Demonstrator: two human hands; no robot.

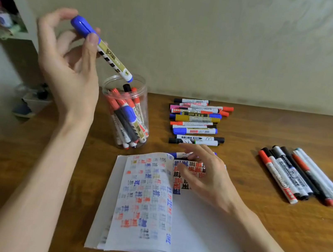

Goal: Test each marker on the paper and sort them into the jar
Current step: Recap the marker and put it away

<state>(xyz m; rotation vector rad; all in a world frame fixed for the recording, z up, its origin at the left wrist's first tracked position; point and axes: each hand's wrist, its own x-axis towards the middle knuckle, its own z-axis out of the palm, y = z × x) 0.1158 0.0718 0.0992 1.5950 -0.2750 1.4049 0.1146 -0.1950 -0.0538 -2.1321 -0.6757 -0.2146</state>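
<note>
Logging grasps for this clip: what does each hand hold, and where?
Left hand pinches the blue-capped marker near its cap end. Right hand: blurred, cannot tell.

I am looking down at a brown wooden table (296, 233) meeting a plain cream wall (219, 36) under soft even light, with a white shelf (17, 0) of blurred clutter standing at my left.

A brown wooden tabletop (297, 229) carries open paper (198, 235) at its centre, covered in ink marks. From the paper, a clear jar (124, 117) holding markers stands at 11 o'clock, a heap of markers (197, 121) lies at 12 o'clock, and, well apart at 2 o'clock, a row of markers (299, 175) lies side by side.
</note>
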